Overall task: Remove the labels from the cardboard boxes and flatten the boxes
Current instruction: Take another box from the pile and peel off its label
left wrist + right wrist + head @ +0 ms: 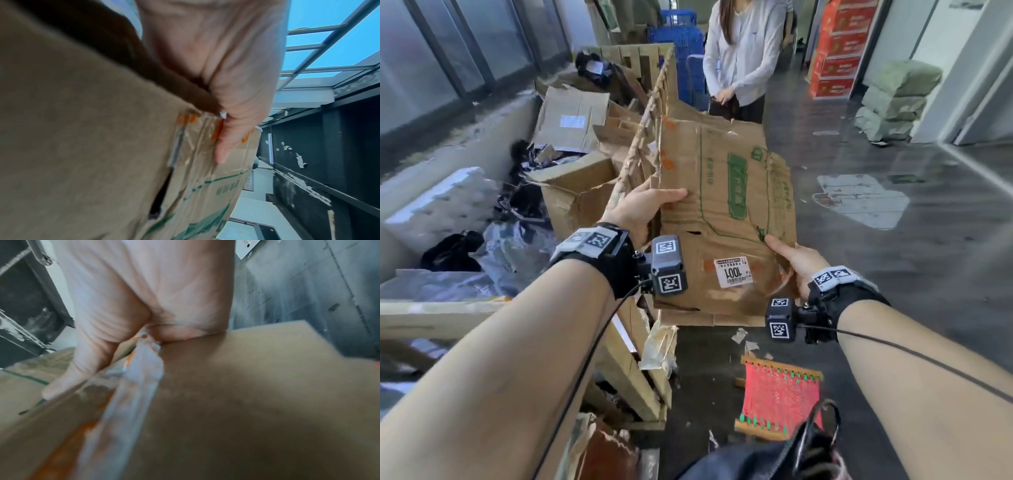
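Box: we hold the flattened brown cardboard box with green print (726, 219) up in front of us, above the dark floor (893, 274).
Left hand (640, 209): we pinch the box's left edge, thumb on its printed face.
Right hand (796, 262): we grip its lower right corner, thumb on top.
Label: the white "1001" barcode sticker (732, 272) sits on the near panel, between our hands.

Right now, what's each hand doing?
Left hand: grips the flattened cardboard box by its left edge.
Right hand: grips its right edge.
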A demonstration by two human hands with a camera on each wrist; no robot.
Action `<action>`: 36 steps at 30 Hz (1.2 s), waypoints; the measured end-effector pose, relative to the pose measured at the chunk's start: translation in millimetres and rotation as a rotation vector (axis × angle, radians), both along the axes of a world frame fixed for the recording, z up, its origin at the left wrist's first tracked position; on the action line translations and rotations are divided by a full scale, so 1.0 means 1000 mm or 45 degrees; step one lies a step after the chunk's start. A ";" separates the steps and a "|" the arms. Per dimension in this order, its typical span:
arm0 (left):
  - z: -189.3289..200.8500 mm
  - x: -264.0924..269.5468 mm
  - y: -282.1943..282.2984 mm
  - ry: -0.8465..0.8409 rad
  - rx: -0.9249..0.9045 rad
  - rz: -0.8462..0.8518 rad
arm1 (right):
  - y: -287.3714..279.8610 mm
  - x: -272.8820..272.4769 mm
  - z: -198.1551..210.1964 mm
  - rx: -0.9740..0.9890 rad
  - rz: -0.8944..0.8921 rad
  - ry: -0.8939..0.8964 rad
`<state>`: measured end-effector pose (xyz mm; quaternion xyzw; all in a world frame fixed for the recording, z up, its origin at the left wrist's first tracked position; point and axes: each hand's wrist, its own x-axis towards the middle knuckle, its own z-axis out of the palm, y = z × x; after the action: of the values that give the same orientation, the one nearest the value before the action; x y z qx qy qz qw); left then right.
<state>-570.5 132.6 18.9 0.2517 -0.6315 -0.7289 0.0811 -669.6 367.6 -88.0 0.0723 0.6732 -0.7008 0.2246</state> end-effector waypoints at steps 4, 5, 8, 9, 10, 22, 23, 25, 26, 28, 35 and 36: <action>-0.035 -0.027 0.010 -0.124 0.027 -0.070 | 0.018 -0.040 -0.058 0.258 0.053 -0.075; -0.044 -0.038 0.011 -0.160 0.034 -0.086 | 0.022 -0.050 -0.074 0.320 0.075 -0.077; -0.070 -0.060 0.018 -0.289 0.082 -0.110 | 0.031 -0.065 -0.109 0.455 0.110 -0.098; -0.078 -0.064 0.019 -0.326 0.085 -0.119 | 0.033 -0.066 -0.117 0.485 0.108 -0.114; -0.087 -0.072 0.021 -0.375 0.096 -0.121 | 0.036 -0.072 -0.127 0.508 0.104 -0.137; -0.209 -0.108 0.018 -0.853 0.382 -0.240 | 0.030 -0.093 -0.185 0.654 0.009 -0.282; -0.216 -0.109 0.019 -0.880 0.372 -0.255 | 0.027 -0.094 -0.188 0.672 0.002 -0.284; -0.240 -0.112 0.019 -0.968 0.367 -0.273 | 0.024 -0.099 -0.204 0.707 0.036 -0.323; -0.252 -0.112 0.020 -1.019 0.388 -0.299 | 0.024 -0.103 -0.213 0.724 0.069 -0.341; -0.276 -0.107 0.019 -1.104 0.422 -0.334 | 0.023 -0.108 -0.234 0.741 0.105 -0.391; -0.366 -0.082 0.017 -1.240 0.591 -0.112 | 0.013 -0.102 -0.297 0.861 0.367 -0.650; -0.381 -0.079 0.018 -1.253 0.588 -0.069 | 0.009 -0.098 -0.295 0.836 0.384 -0.693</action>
<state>-649.3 150.6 -361.9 0.5580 -0.4244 -0.6467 -0.3005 -767.3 376.3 -383.4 0.2226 0.7791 -0.3651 0.4583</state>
